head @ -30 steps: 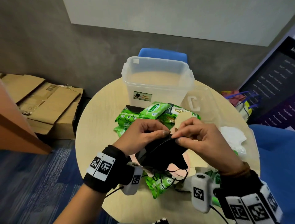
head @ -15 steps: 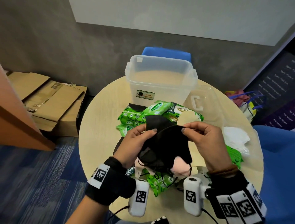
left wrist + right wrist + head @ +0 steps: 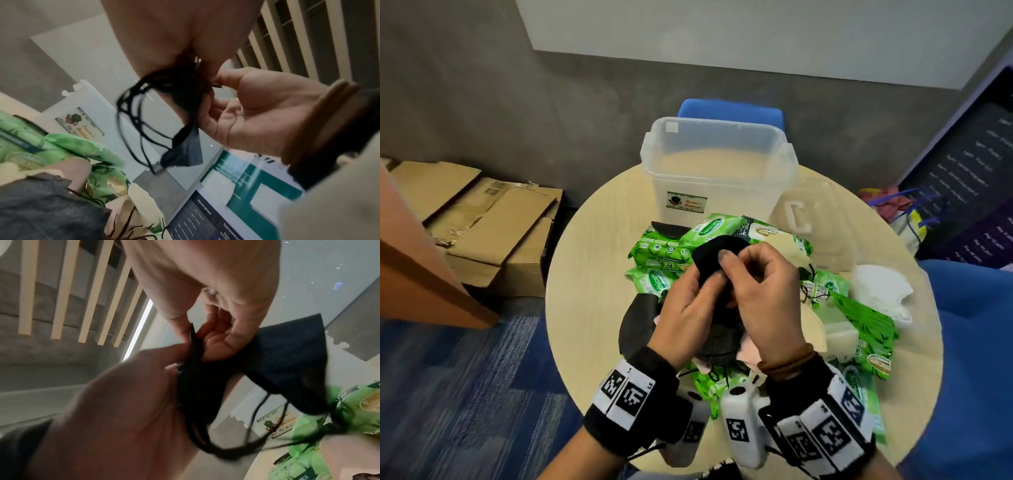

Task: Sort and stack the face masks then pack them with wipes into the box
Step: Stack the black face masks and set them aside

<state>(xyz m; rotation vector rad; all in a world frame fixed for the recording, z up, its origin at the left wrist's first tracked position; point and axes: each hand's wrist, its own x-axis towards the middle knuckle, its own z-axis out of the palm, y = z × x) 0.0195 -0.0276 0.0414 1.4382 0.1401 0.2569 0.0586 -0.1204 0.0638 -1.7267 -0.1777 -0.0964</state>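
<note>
Head view: black mask (image 3: 717,253) pinched between left hand (image 3: 688,318) and right hand (image 3: 767,301) fingers.

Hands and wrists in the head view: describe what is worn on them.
The left hand and right hand are bare. Each wrist carries a black band bearing white square tags with black coded markings, and a white camera unit with its own coded tag, trailing a thin black cable. The right wrist also has a brown bracelet.
</note>
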